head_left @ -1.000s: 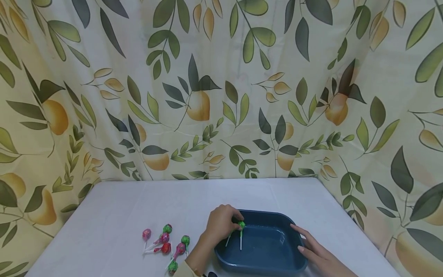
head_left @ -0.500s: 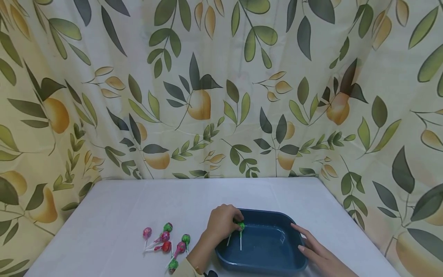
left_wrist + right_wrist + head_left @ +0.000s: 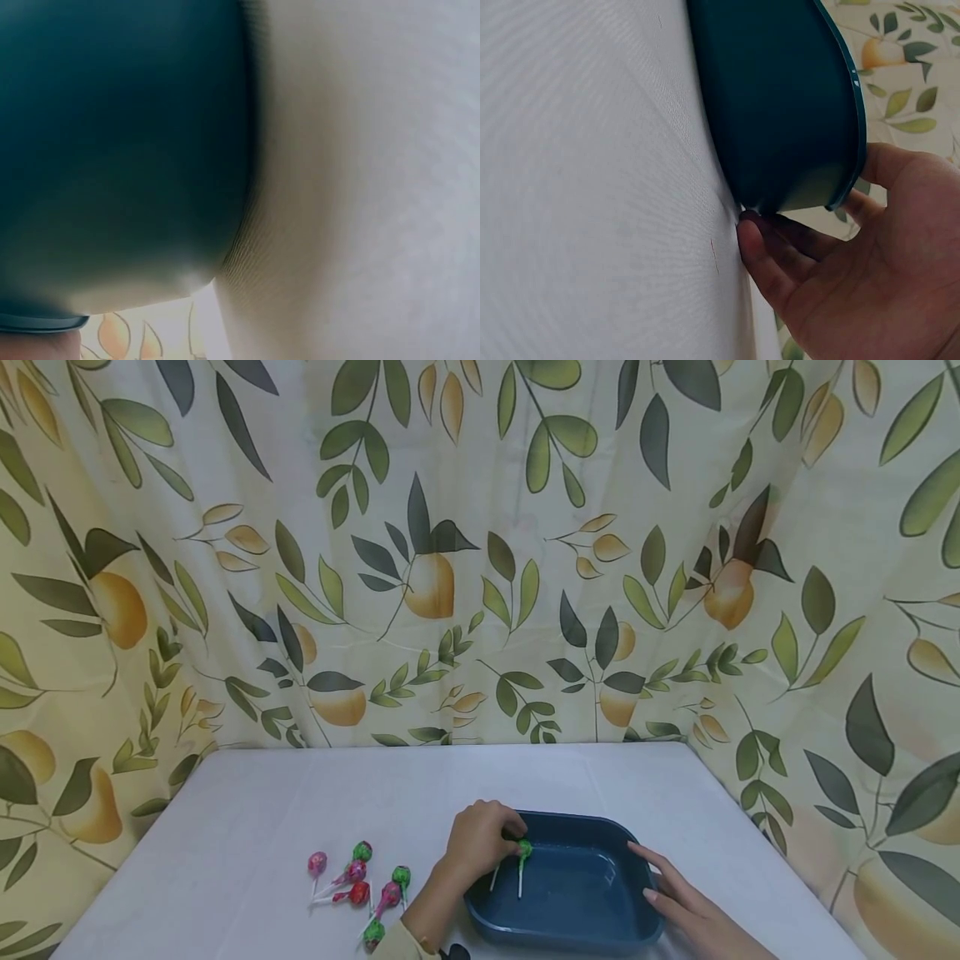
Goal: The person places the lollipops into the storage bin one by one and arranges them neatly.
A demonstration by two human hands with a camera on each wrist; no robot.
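A dark blue rectangular dish [image 3: 558, 935] sits on the white table. My left hand [image 3: 480, 843] reaches over its left rim with bent fingers, pinching a green-wrapped lollipop [image 3: 524, 848] by the head. That lollipop's white stick points toward me inside the dish. A second white stick [image 3: 494, 878] shows beside it, its head mostly hidden by my hand. My right hand [image 3: 686, 902] rests against the dish's right end. In the right wrist view its thumb [image 3: 889, 161] touches the rim, and the other fingers reach along the outer wall, down near the table.
Left of the dish lies a loose group of wrapped lollipops: a pink one [image 3: 317, 863], a red one [image 3: 360, 893], a green one [image 3: 401, 877] and several more. A leaf-and-fruit patterned curtain [image 3: 480, 568] hangs behind the table [image 3: 300, 793] and along both sides.
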